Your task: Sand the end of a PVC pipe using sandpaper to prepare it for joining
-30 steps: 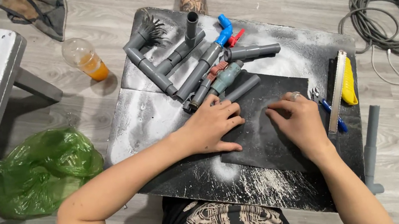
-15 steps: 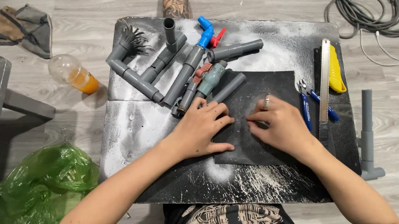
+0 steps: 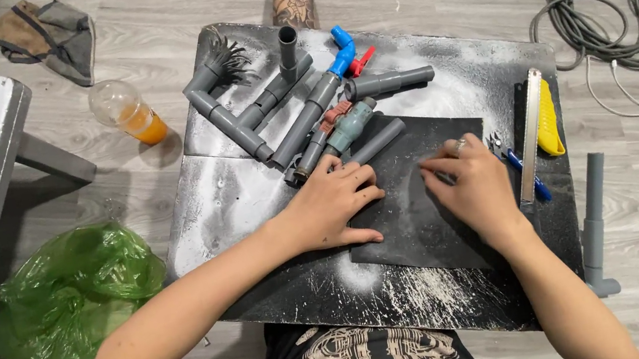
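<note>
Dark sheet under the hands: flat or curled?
Flat. The dark sheet lies spread on the table, with the left hand and right hand pressed on it.

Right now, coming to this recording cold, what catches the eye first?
Both hands lie flat on a dark sheet in the middle of a dusty low table: the left hand at the sheet's left edge, the right hand on its right part. Behind them lies a cluster of grey pipes and fittings with a blue elbow. A green plastic bag sits on the floor to the left.
</note>
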